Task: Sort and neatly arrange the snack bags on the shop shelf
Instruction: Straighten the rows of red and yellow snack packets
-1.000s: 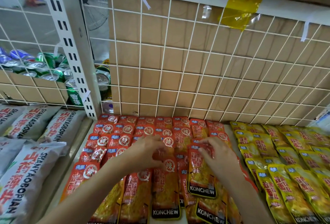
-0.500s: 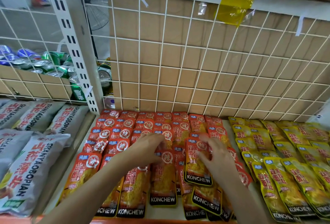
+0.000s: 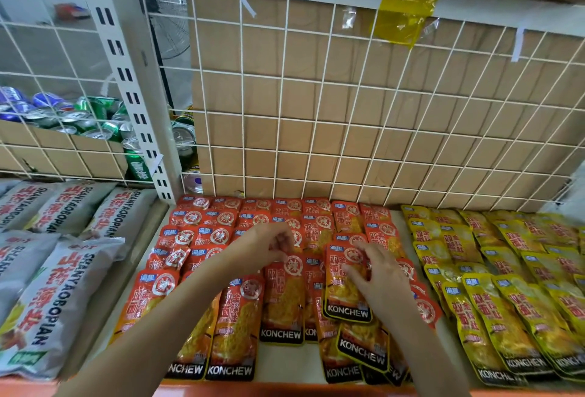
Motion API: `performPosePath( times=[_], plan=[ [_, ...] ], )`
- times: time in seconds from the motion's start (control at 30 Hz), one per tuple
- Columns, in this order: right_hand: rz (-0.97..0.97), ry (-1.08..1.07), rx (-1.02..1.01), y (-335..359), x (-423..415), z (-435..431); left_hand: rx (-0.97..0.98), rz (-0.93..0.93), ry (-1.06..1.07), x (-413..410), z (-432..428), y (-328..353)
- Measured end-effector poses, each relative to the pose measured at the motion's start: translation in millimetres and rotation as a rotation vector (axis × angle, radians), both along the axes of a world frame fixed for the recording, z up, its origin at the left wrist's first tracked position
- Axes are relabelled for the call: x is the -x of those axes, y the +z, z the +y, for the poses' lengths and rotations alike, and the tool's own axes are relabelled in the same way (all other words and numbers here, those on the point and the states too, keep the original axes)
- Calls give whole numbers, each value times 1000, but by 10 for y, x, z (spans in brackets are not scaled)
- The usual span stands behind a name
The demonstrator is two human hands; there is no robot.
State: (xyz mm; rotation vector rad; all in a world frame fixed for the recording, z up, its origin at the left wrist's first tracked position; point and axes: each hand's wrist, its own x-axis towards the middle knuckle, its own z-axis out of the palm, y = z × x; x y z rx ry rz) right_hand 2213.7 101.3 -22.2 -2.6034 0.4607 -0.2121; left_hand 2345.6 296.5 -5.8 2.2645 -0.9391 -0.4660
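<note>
Red KONCHEW snack bags lie in overlapping rows on the white shelf. My left hand reaches over the middle rows, its fingers curled and pinching the top of a red bag. Spread across the upper half of another red bag, my right hand presses it down on the pile, thumb on its face. That bag sits slightly askew over the bags below. Yellow KONCHEW bags fill the right part of the shelf in rows.
Large grey SHANYAOBOPIAN bags lie on the neighbouring shelf at the left. A white wire grid backed by cardboard closes the rear. Drink cans stand behind the grid beside a slotted upright. An orange front edge borders the shelf.
Both hands have shifted a little farther back over the red rows. The red bag under my right hand has slid up with it. More of the front row shows.
</note>
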Motion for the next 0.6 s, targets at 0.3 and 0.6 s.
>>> performPosePath(
  times=[0.3, 0.6],
  plan=[
    [30, -12, -15, 36, -4, 9, 56, -36, 20, -134, 36, -54],
    [72, -23, -36, 34, -18, -6, -10, -45, 38, -193, 217, -38]
  ],
)
